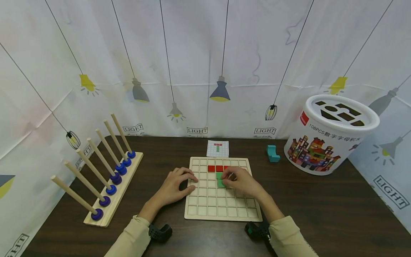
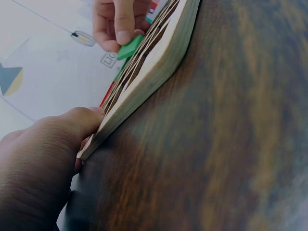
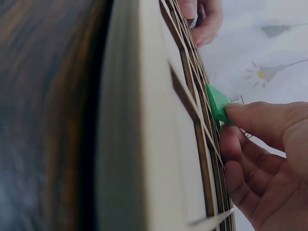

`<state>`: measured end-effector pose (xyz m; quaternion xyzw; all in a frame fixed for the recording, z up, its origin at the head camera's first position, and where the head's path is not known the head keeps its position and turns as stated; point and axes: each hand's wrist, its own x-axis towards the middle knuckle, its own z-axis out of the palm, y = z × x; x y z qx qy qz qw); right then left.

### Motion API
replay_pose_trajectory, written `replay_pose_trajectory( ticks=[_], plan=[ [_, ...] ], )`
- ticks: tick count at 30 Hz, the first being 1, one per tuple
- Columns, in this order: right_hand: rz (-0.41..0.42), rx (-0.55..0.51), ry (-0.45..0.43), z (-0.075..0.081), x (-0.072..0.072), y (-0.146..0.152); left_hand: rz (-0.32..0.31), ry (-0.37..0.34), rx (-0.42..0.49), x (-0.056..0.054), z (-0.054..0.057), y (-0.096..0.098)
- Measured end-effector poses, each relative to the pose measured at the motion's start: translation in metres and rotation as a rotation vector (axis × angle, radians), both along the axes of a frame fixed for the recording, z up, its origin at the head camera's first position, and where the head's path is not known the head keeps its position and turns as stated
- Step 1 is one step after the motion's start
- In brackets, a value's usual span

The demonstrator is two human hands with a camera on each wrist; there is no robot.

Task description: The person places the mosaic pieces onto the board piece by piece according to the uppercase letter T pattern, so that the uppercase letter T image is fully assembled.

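Note:
A wooden grid board [image 1: 202, 210] lies flat on the table. Three red tiles [image 1: 211, 168] sit side by side in one of its upper rows, the rightmost partly covered by my right hand [image 1: 239, 181]. Below the middle red tile is a green tile [image 1: 219, 175] in its square. Between thumb and fingers my right hand pinches another green square tile [image 3: 219, 105], tilted at the board's surface just below the first green one. My left hand [image 1: 176, 185] rests on the board's left edge, thumb and fingertips at the rim, as the left wrist view also shows.
Behind the board lies a small pattern card [image 1: 218, 152] showing a red and green T shape. A teal block [image 1: 273, 153] and a large white bucket [image 1: 327, 142] stand at the right. On the left is a wooden peg rack [image 1: 123, 189] with blue and purple rings.

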<state>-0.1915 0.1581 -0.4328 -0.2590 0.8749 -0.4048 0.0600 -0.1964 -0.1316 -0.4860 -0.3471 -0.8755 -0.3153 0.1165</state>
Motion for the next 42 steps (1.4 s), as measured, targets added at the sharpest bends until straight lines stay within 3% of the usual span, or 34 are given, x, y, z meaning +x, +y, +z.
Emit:
replay_pose_trajectory(
  ticks=[10,26,31,42],
  plan=[
    [-0.042,0.073,0.015,0.0,0.003,-0.005,0.004,-0.014,-0.002,0.0,0.0,0.002],
    [-0.021,0.035,0.024,0.003,0.001,-0.001,-0.006,-0.001,0.014,0.0,0.001,0.002],
    [-0.042,0.045,0.007,0.011,0.006,0.006,-0.01,0.029,0.034,0.0,0.001,0.002],
    [-0.037,0.121,0.024,0.019,0.025,0.036,0.003,-0.004,0.012,0.001,0.0,0.001]
  ],
)
